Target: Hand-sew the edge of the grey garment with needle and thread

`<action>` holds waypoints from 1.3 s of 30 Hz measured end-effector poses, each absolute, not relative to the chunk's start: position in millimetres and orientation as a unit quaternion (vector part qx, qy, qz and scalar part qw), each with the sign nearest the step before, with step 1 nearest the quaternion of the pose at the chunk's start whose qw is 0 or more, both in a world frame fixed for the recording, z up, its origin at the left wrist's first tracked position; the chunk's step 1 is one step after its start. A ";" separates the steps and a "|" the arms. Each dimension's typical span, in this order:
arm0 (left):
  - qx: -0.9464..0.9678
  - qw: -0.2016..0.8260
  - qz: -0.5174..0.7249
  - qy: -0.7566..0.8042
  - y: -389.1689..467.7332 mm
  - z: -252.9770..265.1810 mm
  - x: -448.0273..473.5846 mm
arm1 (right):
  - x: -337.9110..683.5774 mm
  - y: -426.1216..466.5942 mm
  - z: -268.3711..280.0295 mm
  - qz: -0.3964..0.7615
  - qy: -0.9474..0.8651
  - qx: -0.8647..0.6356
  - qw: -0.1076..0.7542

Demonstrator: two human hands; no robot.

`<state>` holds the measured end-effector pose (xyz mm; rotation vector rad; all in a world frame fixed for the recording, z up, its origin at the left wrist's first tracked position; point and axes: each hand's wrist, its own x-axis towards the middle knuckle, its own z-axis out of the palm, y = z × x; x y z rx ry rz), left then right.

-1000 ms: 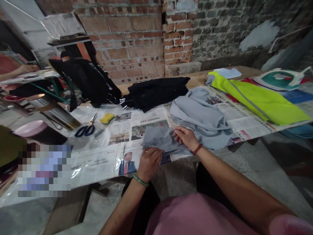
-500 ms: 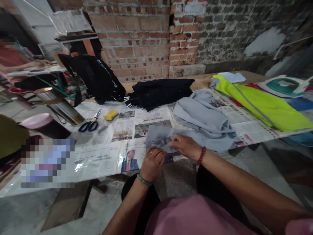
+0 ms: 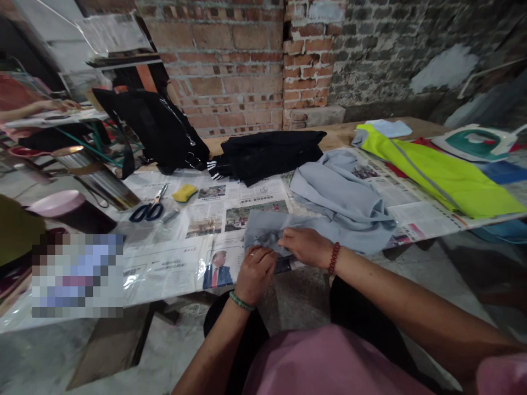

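A light grey garment (image 3: 333, 186) lies bunched on the newspaper-covered table, with a thin part of it spread toward me. My left hand (image 3: 258, 271), with a ring and a green bead bracelet, has its fingers curled on the near edge of that part, closed on the cloth. Just to the right, my right hand (image 3: 307, 246), wearing a red bead bracelet, is closed in a pinch over the same cloth. Whatever sits between its fingertips is too small to make out. The two hands are close together but apart.
Scissors (image 3: 149, 206), a yellow sponge (image 3: 184, 192), a steel flask (image 3: 94, 178) and a pink-lidded container (image 3: 76, 211) stand or lie to the left. Behind are a black bag (image 3: 158, 131) and black cloth (image 3: 272, 153). A neon vest (image 3: 440, 170) and an iron (image 3: 473, 144) are right.
My right hand has shifted slightly left over the grey cloth, closer to my left hand. The left hand stays almost in place, and the view has turned a little.
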<state>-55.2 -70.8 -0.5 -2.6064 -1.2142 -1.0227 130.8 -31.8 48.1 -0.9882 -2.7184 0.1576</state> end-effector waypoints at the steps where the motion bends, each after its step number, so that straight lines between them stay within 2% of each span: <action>1: -0.853 0.045 -0.336 -0.398 -70.6 -0.9 -55.3 | 130.6 -31.4 49.0 0.064 -0.930 -0.341 0.123; 7: -0.844 0.032 -0.346 -0.408 -71.1 2.0 -54.8 | 122.7 -26.7 47.2 0.147 -0.909 -0.343 0.188; 13: -0.835 0.019 -0.366 -0.410 -70.9 4.4 -55.0 | 113.4 -25.5 47.0 0.307 -0.806 -0.406 0.301; 19: -0.827 -0.010 -0.368 -0.424 -69.1 1.8 -55.5 | 110.1 -25.5 51.3 0.487 -0.684 -0.450 0.304; 21: -0.826 -0.015 -0.366 -0.428 -69.1 2.7 -55.1 | 109.5 -24.1 52.1 0.514 -0.666 -0.449 0.301; 28: -0.816 -0.026 -0.373 -0.441 -69.6 4.9 -53.6 | 108.3 -17.3 50.4 0.450 -0.696 -0.473 0.299; 32: -0.794 -0.059 -0.397 -0.456 -69.3 5.3 -54.5 | 106.3 -17.0 47.9 0.469 -0.703 -0.477 0.242; 35: -0.764 -0.107 -0.421 -0.477 -66.9 7.8 -55.3 | 105.9 -17.4 48.6 0.436 -0.745 -0.454 0.220; 39: -0.716 -0.203 -0.421 -0.518 -60.2 12.3 -56.5 | 113.1 -18.8 52.1 0.282 -0.818 -0.395 0.307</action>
